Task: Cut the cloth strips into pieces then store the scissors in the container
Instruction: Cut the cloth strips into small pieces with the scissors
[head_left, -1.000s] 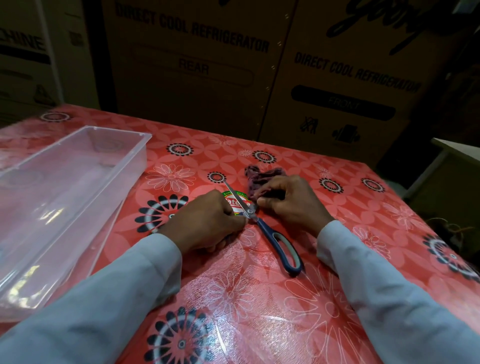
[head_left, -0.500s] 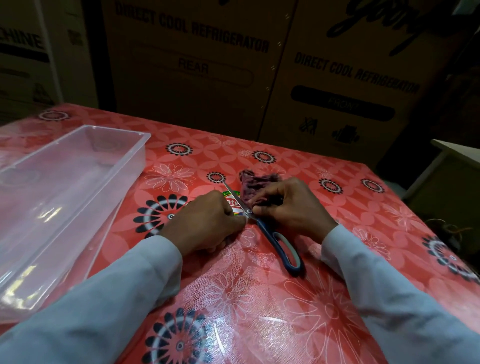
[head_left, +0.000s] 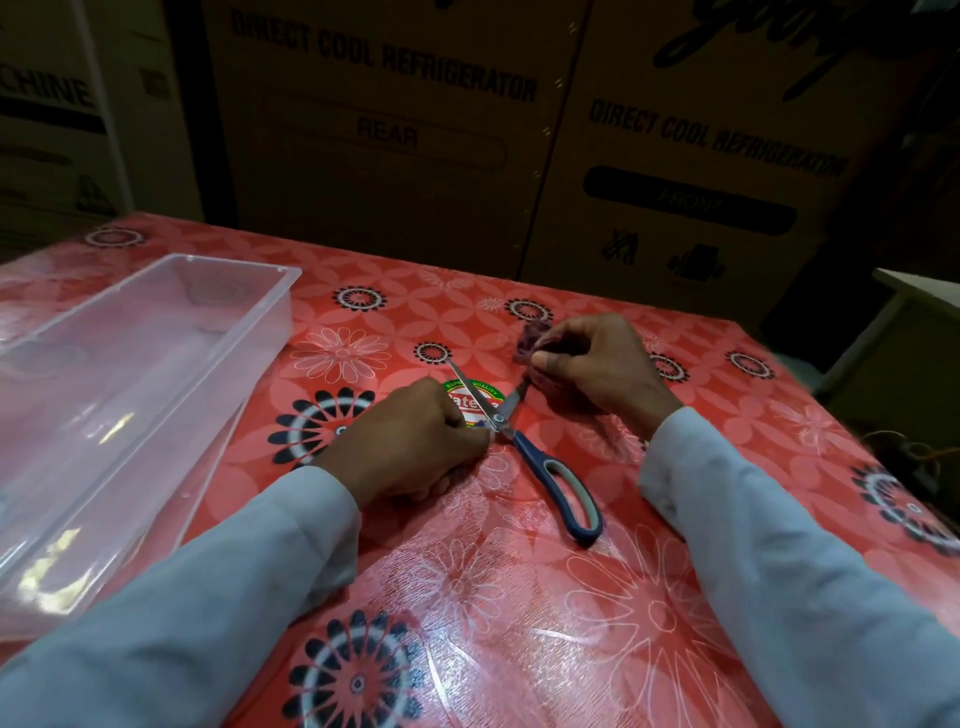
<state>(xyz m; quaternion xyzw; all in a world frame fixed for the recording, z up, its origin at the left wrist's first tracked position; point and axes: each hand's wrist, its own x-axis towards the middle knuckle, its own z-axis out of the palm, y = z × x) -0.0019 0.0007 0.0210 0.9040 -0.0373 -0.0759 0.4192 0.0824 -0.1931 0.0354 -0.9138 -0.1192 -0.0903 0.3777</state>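
Since the earlier frame, the scissors (head_left: 511, 423) are lying with blades spread wider apart, and the right hand (head_left: 597, 366) is now lifting the cloth strip (head_left: 532, 343) a little off the table (head_left: 519, 597). The scissors are resting near the table's middle, one blade pointing away to the left, the other reaching toward the cloth; one blue-grey handle loop is lying free on the table, nearer the onlooker. The right hand's fingers (head_left: 545, 359) are curling and pinching the dark purple cloth. The left hand (head_left: 415, 441) is resting on the table, fingers curled at the scissors' other handle, which is hidden beneath it. The clear plastic container (head_left: 249, 322) is standing well apart to the left. Printed cardboard boxes (head_left: 395, 130) are standing behind the table.
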